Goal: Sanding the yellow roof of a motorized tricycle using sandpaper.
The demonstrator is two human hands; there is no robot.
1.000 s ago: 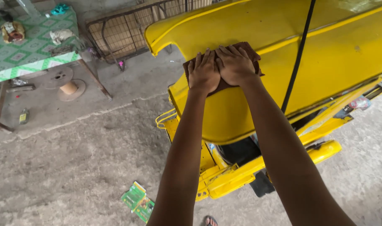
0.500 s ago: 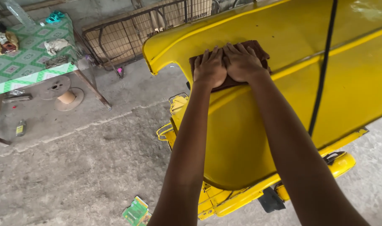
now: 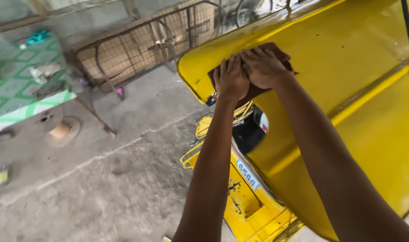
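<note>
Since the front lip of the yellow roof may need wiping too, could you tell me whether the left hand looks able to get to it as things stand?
Probably yes. The left hand lies flat on the brown cloth near the yellow roof's front lip, with bare panel between and nothing in the way.

Soft, even daylight fills the scene, with no hard shadows. The yellow roof panel (image 3: pixel 330 58) beneath the left hand (image 3: pixel 230 79) and right hand (image 3: pixel 262 67) carries a pale, washed-out sheen to the right of the hands, brightest toward the upper right corner. Both forearms read dark against it. The concrete floor (image 3: pixel 101 188) below and left of the hands is flatly lit. Slight motion blur softens the wire frame (image 3: pixel 141 42) and the desk (image 3: pixel 20 85) far left of them.
</note>
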